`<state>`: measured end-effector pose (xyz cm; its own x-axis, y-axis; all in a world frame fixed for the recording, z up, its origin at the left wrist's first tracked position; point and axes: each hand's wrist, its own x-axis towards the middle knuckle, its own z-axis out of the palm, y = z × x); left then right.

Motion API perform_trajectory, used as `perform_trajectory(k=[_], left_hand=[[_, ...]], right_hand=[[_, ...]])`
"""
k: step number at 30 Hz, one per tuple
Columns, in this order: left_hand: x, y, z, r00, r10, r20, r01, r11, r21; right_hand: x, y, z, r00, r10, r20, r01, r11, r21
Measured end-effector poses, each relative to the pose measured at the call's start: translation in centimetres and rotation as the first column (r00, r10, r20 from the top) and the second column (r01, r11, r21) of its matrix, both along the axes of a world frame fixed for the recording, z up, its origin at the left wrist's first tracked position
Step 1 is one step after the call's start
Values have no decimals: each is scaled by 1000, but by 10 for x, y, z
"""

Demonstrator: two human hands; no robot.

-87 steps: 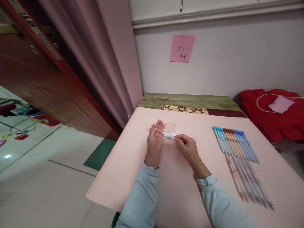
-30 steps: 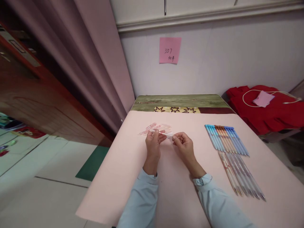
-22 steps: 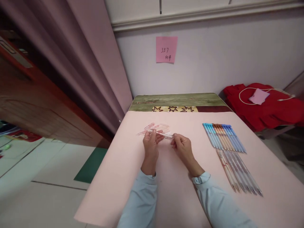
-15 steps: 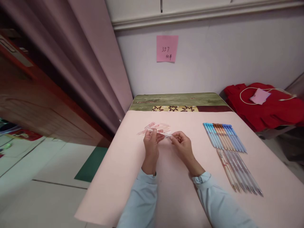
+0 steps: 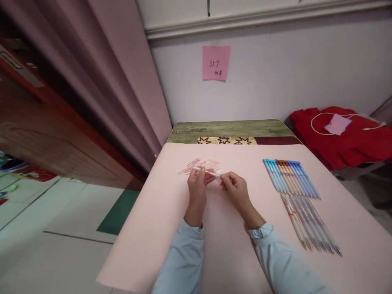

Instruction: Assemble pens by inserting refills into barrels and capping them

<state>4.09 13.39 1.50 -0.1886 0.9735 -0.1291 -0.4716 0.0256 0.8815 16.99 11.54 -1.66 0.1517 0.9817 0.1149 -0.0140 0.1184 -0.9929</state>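
Observation:
Both my hands hover over the middle of a pink table cover (image 5: pixel 171 228). My left hand (image 5: pixel 196 188) is closed around one end of a thin clear pen (image 5: pixel 211 173). My right hand (image 5: pixel 235 190) pinches the pen's other end. Just beyond my fingers lies a small pile of clear pink pen parts (image 5: pixel 202 164). To the right, a row of blue and orange pens (image 5: pixel 290 174) lies side by side, with a second row of clear grey pens (image 5: pixel 312 222) nearer to me.
A pink sticky note (image 5: pixel 216 62) hangs on the wall. A patterned cloth (image 5: pixel 229 132) covers the table's far strip. Red fabric (image 5: pixel 343 139) with a white cord and a pink paper lies at the right. A curtain (image 5: pixel 122 81) and a wooden door (image 5: pixel 45 122) stand at the left.
My left hand went from open fingers stretched upward to closed on the pen. Both hands stay in the same spot; the view shifted slightly.

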Motion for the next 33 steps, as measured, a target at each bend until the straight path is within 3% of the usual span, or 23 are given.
perform_trajectory(k=[3, 10, 17, 22, 26, 31, 33], left_hand=[[1, 0, 0, 1000, -17, -13, 17, 1000, 3], [-4, 3, -1, 999, 24, 28, -24, 1000, -6], [-1, -1, 0, 998, -37, -43, 39, 998, 47], [-5, 3, -1, 999, -22, -35, 25, 998, 64], [-7, 7, -1, 995, -53, -87, 60, 995, 78], [-11, 18, 6, 990, -1, -142, 17, 993, 113], [-14, 19, 20, 983, 118, -141, -95, 982, 164]], right_hand=[[1, -1, 0, 1000, -3, 4, 3, 997, -83], [0, 0, 2, 999, 8, 52, -12, 998, 69], [1, -3, 1, 999, 0, 35, 3, 998, -68], [1, 2, -1, 999, 2, 45, -4, 999, 34], [-1, 4, 0, 997, 21, 68, -23, 999, 22], [-5, 5, 8, 961, 42, 273, -62, 996, 65], [-5, 7, 12, 960, 51, 274, -69, 996, 56]])
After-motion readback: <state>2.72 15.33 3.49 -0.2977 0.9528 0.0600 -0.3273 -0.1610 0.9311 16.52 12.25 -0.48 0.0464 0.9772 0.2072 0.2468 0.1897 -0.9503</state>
